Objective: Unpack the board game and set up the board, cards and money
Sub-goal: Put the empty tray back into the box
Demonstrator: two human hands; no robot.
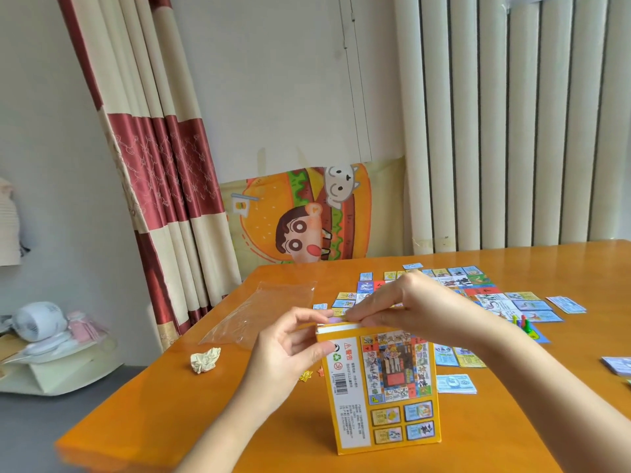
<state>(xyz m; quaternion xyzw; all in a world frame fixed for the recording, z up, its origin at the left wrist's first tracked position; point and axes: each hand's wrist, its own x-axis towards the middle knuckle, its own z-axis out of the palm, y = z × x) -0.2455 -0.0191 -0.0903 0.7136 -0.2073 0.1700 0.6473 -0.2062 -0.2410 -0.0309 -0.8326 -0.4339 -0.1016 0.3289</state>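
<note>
The box (pixel 386 397) stands upright between the hands, near the surface's (pixel 164 414) front edge, with open room below the left hand (pixel 290 349), which grips its top corner. The right hand (pixel 409 302) pinches the top flap. The box shows a barcode and a red warning triangle; the small print is unreadable. The board (pixel 478 291) lies beyond the hands.

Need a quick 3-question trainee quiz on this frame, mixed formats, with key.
1. True or false: the game box lies flat on the table.
2. Which lies on the table to the left of the box? A) crumpled paper B) scissors C) a cup
3. Fill in: the left hand and right hand both hold the box at its ___ edge.
Key: 1 false, it stands upright. 2 A. 3 top.
</note>
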